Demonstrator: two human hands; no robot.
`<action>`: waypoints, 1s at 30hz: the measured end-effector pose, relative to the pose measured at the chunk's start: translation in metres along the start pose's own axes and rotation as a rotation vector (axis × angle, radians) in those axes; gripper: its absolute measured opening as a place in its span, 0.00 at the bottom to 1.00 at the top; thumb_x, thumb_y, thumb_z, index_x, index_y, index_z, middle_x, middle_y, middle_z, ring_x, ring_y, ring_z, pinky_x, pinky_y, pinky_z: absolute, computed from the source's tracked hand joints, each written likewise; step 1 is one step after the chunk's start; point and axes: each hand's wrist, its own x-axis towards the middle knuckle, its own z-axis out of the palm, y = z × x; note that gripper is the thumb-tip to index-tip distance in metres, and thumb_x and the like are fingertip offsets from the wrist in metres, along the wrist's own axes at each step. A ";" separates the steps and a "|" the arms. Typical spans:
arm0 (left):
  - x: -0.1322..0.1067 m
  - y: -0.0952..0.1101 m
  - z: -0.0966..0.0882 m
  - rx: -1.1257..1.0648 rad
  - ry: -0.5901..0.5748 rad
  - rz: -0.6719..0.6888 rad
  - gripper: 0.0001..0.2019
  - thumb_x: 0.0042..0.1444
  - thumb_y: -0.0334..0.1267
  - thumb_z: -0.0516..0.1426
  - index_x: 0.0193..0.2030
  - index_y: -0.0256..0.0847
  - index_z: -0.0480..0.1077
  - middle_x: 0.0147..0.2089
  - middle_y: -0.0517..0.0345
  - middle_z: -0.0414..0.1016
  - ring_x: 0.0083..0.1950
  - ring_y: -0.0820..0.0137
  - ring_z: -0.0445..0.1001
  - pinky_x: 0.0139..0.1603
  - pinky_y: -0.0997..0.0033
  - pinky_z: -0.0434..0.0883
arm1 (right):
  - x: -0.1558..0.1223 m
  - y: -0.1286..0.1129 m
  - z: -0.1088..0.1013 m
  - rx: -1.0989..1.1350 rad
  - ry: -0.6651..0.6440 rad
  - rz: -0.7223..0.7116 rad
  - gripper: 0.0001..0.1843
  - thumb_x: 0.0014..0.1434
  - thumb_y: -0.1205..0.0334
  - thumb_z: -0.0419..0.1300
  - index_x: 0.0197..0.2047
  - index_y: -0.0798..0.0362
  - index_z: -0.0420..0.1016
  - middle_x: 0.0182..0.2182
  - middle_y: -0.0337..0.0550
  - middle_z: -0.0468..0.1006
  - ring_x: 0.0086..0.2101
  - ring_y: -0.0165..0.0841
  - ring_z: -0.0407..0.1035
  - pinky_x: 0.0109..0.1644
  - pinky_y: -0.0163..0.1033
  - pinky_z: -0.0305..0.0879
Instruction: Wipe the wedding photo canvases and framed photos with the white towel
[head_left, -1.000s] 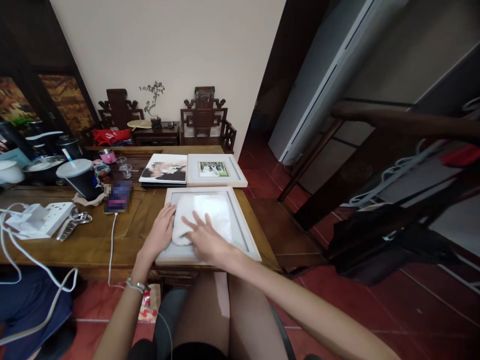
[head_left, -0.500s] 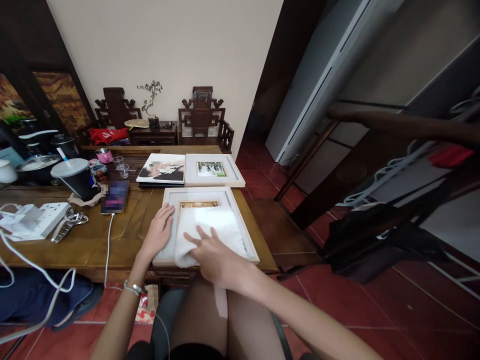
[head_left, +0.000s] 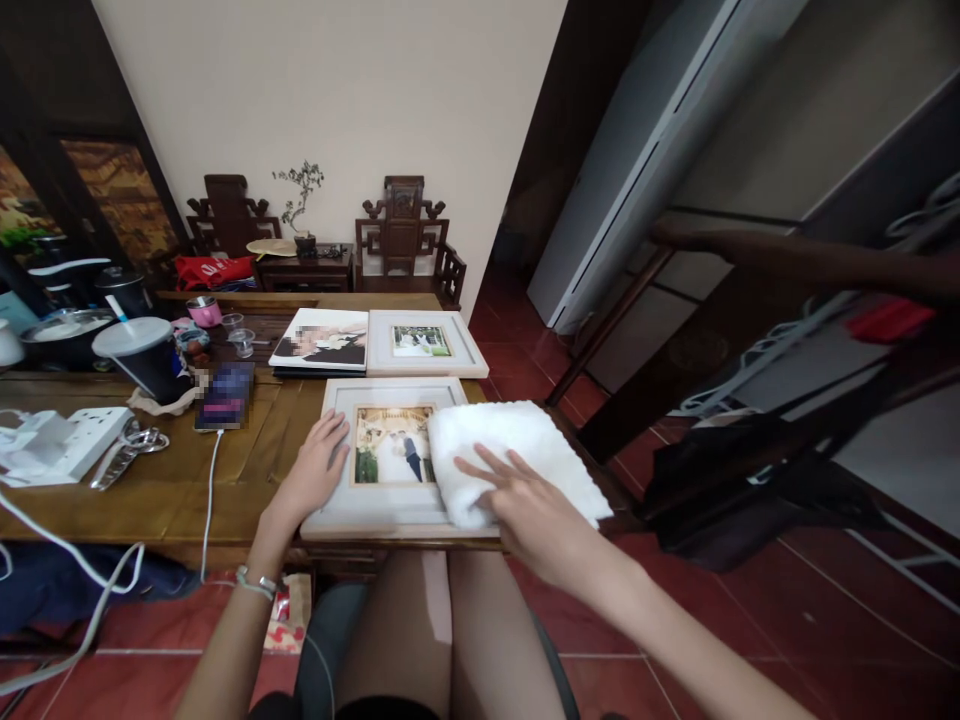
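Note:
A pale wooden picture frame [head_left: 390, 531] lies flat at the table's front edge, with a wedding photo [head_left: 390, 445] showing in its middle. My left hand [head_left: 319, 465] rests on the frame's left side, fingers stretched out and flat. A folded white towel [head_left: 517, 440] covers the frame's right part and reaches past its right edge. On top of the towel is my right hand [head_left: 525, 505], some fingers spread over the cloth and others bent into its bunched near edge. The thumb is hard to make out.
Behind lie a second framed photo [head_left: 427, 343] and a photo album [head_left: 321, 340]. To the left are a charging phone [head_left: 225, 395], a dark lidded cup [head_left: 146, 360], a white power strip [head_left: 82, 445] and trailing cables. A wooden chair [head_left: 697, 340] with a black bag stands right.
My right hand has slid right with the towel, uncovering the photo in the near frame. My left hand stays on the frame's left side.

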 end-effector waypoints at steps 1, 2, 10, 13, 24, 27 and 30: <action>0.000 -0.001 0.000 0.006 -0.006 0.008 0.23 0.64 0.41 0.46 0.59 0.28 0.67 0.65 0.39 0.63 0.71 0.58 0.53 0.69 0.51 0.54 | 0.008 0.008 0.001 -0.003 0.020 -0.003 0.27 0.44 0.84 0.50 0.42 0.59 0.81 0.65 0.50 0.58 0.66 0.49 0.42 0.69 0.57 0.43; 0.000 -0.001 0.000 0.008 -0.009 0.014 0.23 0.64 0.41 0.46 0.58 0.28 0.67 0.65 0.39 0.63 0.71 0.58 0.53 0.69 0.51 0.54 | 0.018 0.017 0.002 -0.007 0.042 -0.007 0.28 0.44 0.84 0.50 0.45 0.59 0.80 0.65 0.50 0.57 0.66 0.49 0.42 0.69 0.57 0.42; 0.000 -0.005 0.001 -0.017 0.018 0.000 0.22 0.63 0.42 0.47 0.58 0.32 0.67 0.65 0.41 0.64 0.70 0.59 0.55 0.69 0.50 0.55 | 0.094 0.041 0.011 -0.143 0.240 -0.037 0.28 0.49 0.83 0.49 0.52 0.64 0.75 0.64 0.61 0.59 0.66 0.51 0.45 0.67 0.61 0.43; 0.000 -0.004 0.003 -0.012 0.039 -0.019 0.23 0.64 0.41 0.47 0.61 0.32 0.64 0.66 0.41 0.62 0.70 0.60 0.54 0.69 0.51 0.54 | 0.069 0.026 0.018 -0.119 0.225 -0.103 0.26 0.48 0.82 0.50 0.49 0.64 0.76 0.63 0.62 0.60 0.65 0.51 0.47 0.68 0.60 0.43; 0.000 -0.002 0.003 -0.011 0.030 0.004 0.22 0.64 0.43 0.48 0.60 0.36 0.66 0.66 0.44 0.63 0.70 0.59 0.54 0.68 0.49 0.55 | 0.043 0.014 -0.014 0.134 0.313 -0.277 0.38 0.45 0.86 0.46 0.57 0.55 0.70 0.68 0.50 0.50 0.67 0.43 0.38 0.67 0.59 0.45; 0.001 0.001 0.000 -0.076 0.024 0.030 0.22 0.64 0.42 0.48 0.59 0.34 0.68 0.65 0.44 0.65 0.69 0.60 0.57 0.68 0.53 0.57 | 0.110 -0.001 -0.021 0.006 0.504 -0.334 0.32 0.49 0.86 0.49 0.54 0.55 0.73 0.69 0.50 0.46 0.68 0.47 0.30 0.67 0.65 0.37; 0.000 0.004 -0.003 -0.090 0.030 0.020 0.20 0.63 0.41 0.49 0.56 0.33 0.71 0.62 0.43 0.68 0.66 0.59 0.63 0.67 0.54 0.60 | 0.168 -0.026 -0.020 -0.124 0.422 -0.423 0.24 0.54 0.82 0.54 0.51 0.54 0.75 0.68 0.50 0.52 0.68 0.48 0.35 0.68 0.63 0.38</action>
